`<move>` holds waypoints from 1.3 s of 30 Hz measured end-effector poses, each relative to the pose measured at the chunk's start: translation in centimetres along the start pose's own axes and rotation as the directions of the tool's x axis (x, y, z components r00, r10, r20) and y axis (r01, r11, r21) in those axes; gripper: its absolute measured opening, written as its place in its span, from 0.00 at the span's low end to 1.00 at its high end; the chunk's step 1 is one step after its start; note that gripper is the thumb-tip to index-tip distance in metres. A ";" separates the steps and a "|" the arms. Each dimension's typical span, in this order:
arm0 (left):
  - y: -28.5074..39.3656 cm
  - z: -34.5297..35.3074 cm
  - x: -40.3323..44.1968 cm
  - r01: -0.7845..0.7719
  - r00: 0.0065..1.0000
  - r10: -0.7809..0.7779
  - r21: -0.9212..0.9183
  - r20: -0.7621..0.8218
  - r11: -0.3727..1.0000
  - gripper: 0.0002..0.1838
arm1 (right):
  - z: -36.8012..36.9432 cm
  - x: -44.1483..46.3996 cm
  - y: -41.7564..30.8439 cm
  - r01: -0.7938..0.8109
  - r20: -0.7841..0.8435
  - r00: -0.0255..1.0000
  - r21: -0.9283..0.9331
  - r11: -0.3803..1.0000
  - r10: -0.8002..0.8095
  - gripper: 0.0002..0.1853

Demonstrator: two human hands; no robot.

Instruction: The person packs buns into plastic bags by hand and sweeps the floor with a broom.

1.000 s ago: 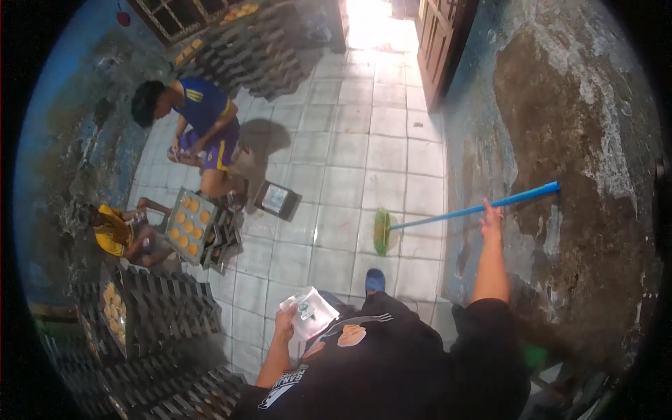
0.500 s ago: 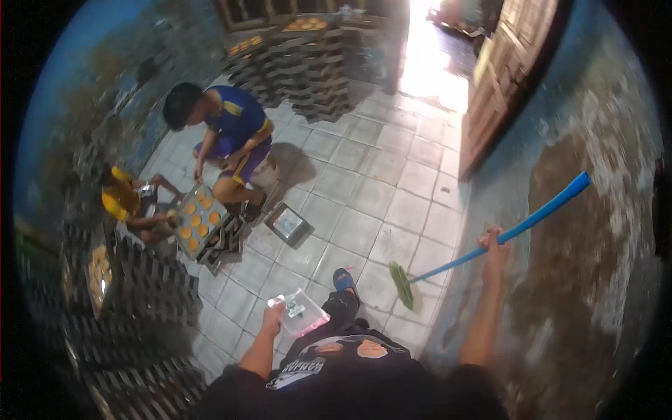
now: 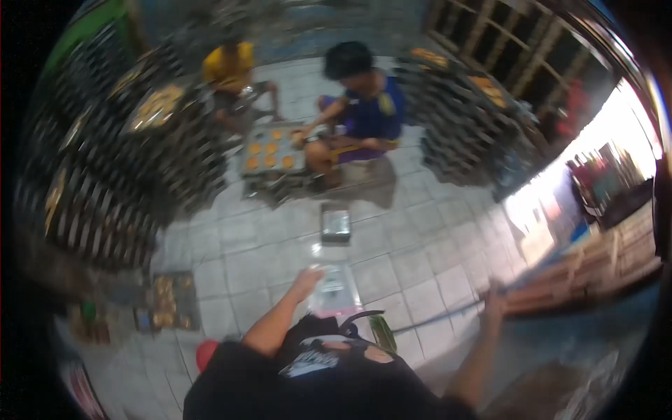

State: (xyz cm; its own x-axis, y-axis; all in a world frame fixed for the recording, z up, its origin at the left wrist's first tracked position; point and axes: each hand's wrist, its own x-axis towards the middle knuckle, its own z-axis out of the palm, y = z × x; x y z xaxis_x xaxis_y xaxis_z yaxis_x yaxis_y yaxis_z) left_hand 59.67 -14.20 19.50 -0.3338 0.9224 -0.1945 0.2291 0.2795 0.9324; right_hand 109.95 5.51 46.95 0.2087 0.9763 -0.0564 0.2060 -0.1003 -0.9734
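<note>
My left hand is closed on the edge of a clear plastic container with a pink rim, held in front of my body. Out to the right, my right hand grips the blue handle of a broom. Its green head is low by the floor, close to my dark shirt. Motion blur softens both hands. On the floor beyond the container lies a shallow rectangular box with something pale inside.
A person in blue and one in yellow sit by a tray of round baked goods. Stacked trays stand left, more stacks right. A tray of pieces lies left. The wooden door is at right.
My view has swung to the right, so the people and stacks appear shifted rightward and the doorway sits at the right edge. Both hands keep hold of the container and the broom.
</note>
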 end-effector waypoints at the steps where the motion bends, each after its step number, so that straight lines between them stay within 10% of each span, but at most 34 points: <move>1: 2.2 -1.3 -2.0 0.195 0.979 -0.205 -0.284 -0.005 0.939 0.23 | 0.9 3.2 -1.5 0.081 0.036 0.996 -0.079 0.994 -0.079 0.21; 6: -5.5 -3.7 -6.2 0.304 0.677 -0.721 -0.837 -0.146 0.455 0.14 | 4.9 10.4 -12.3 0.206 0.093 0.971 0.140 0.969 -0.220 0.13; 13: -2.8 -1.0 1.4 0.300 0.675 -0.721 -0.834 -0.158 0.463 0.14 | 3.6 19.6 -12.0 0.075 0.315 0.949 -0.237 0.969 0.003 0.19; 22: 5.0 12.9 21.2 0.451 0.756 -0.651 -0.670 -0.064 0.589 0.11 | -2.1 38.0 -6.2 0.030 0.308 0.951 -0.047 0.998 -0.014 0.15; 24: 6.6 16.4 25.2 0.561 0.804 -0.593 -0.272 -0.048 0.782 0.14 | -1.7 42.5 -7.4 0.003 0.222 0.975 0.022 1.000 -0.008 0.16; 31: 18.6 30.6 33.8 0.518 0.768 -0.635 -0.665 0.085 0.538 0.13 | -1.5 59.6 -9.0 -0.008 0.259 0.966 0.078 0.997 -0.012 0.14; 39: 14.9 33.8 40.3 0.463 0.701 -0.712 -0.734 -0.038 0.496 0.13 | 4.9 73.7 -13.6 0.023 0.324 0.946 -0.011 1.000 -0.018 0.19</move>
State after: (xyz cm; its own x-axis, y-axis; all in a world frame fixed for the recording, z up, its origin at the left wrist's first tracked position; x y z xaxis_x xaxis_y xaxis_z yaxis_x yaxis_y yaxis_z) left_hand 80.51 36.14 15.30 -0.4318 0.4379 -0.7885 -0.7127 0.3702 0.5959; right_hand 117.83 79.82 54.93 -0.1157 0.9874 -0.1076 0.2210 -0.0800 -0.9720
